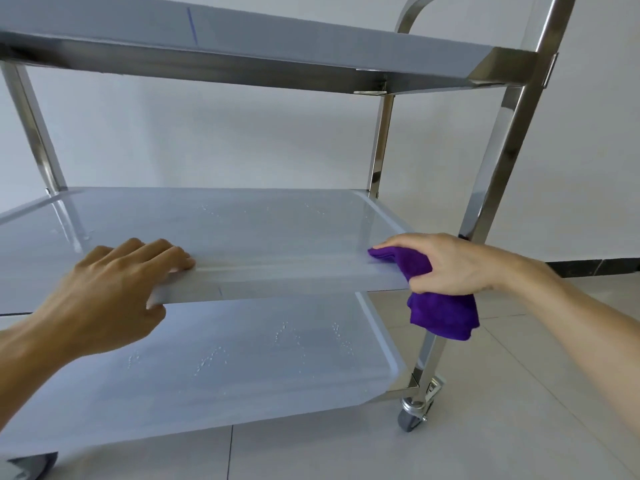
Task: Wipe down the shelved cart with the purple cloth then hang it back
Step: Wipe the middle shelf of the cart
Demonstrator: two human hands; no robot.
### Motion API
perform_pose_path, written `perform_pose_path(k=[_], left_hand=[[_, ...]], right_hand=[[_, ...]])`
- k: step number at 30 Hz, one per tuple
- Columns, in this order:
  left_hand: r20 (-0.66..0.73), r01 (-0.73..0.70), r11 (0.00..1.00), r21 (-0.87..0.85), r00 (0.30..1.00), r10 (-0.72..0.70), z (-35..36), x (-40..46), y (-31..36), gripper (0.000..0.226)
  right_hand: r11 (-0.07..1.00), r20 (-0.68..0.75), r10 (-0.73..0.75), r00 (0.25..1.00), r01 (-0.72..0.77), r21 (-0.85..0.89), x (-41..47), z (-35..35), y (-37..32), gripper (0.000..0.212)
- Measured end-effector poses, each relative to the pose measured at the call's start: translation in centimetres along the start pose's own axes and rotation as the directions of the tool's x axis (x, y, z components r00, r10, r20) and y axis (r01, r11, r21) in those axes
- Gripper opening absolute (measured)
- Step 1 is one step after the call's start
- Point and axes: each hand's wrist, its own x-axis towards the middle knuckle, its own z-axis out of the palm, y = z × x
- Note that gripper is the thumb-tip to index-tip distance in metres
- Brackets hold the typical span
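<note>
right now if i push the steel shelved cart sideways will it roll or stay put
The steel shelved cart probably rolls easily: a swivel caster sits on smooth floor tile. Its brake tab's state is unclear. The left hand gripping the wet middle shelf likely steadies it, though fingers may slip.

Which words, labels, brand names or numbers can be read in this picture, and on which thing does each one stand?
None: no readable text shows anywhere.
Cart: bare metal, only thin blue pen-like lines on the top shelf and the middle shelf edge, not letters.
Purple cloth: no tag or print visible.
Caster: no legible marking.
</note>
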Motion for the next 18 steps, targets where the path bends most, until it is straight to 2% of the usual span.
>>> perform_pose_path(k=[3,7,9,12,14,16,18], left_hand=[[0.043,-0.042,0.999,0.016,0.998,0.042,-1.8,0.4,1.5,0.053],[0.04,0.009,0.986,-0.166,0.999,-0.002,-3.0,2.5,3.7,0.053],[-0.004,0.039,0.969,-0.246,0.999,-0.041,-2.9,4.1,4.6,0.049],[-0.022,0.097,0.951,-0.293,0.994,-0.108,-2.0,6.5,5.6,0.038],[0.011,0.134,0.953,-0.271,0.991,-0.136,-1.0,7.7,6.2,0.036],[0.092,0.165,0.952,-0.258,0.985,-0.146,0.2,8.3,6.6,0.038],[0.223,0.211,0.932,-0.295,0.964,-0.148,1.1,8.4,6.8,0.045]], right_hand=[[0.998,0.03,0.008,1.0,-0.01,0.068,-0.1,-0.9,-0.8,0.057],[0.994,-0.078,-0.027,0.997,0.035,0.106,1.4,-2.5,-2.3,0.038],[0.99,-0.183,-0.063,0.981,0.085,0.113,2.7,-3.0,-3.3,0.043],[0.992,-0.443,-0.107,0.89,0.066,-0.106,5.1,-2.7,-4.7,0.048],[0.993,-0.448,-0.073,0.891,0.025,-0.112,6.4,-1.3,-5.5,0.061],[0.998,-0.348,0.008,0.937,-0.029,-0.057,7.2,0.9,-6.0,0.071],[0.985,-0.391,0.056,0.918,-0.116,-0.131,7.7,2.9,-5.8,0.072]])
